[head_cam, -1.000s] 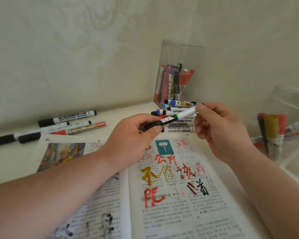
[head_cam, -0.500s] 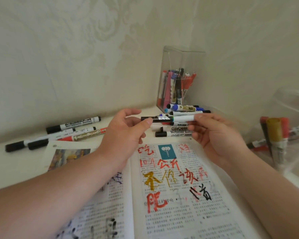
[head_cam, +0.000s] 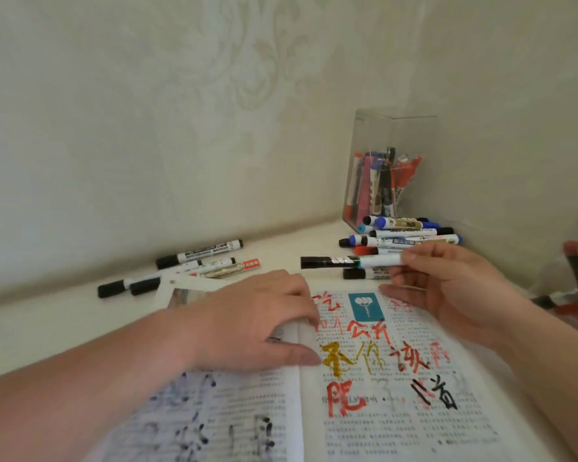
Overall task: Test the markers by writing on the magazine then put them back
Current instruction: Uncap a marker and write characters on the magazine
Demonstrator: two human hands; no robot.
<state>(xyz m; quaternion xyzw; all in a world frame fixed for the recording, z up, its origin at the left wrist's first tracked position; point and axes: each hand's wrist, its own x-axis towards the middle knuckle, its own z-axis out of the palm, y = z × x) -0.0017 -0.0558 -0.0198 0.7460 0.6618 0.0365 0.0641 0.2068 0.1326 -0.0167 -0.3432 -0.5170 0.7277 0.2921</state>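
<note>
The marker (head_cam: 349, 262) was pinched at its white end by the right hand (head_cam: 447, 288), its long axis laid crosswise, black end leftward, over the far edge of the magazine (head_cam: 397, 421). The left hand (head_cam: 257, 321) (flat, holding nothing) was pressed on the pages, nearer that black end.

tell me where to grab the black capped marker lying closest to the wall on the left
Take the marker by its white barrel, mid-length, coming from above with the grip across its width. It lies flat along the wall, with other markers close in front, so the top is the free side.
</note>
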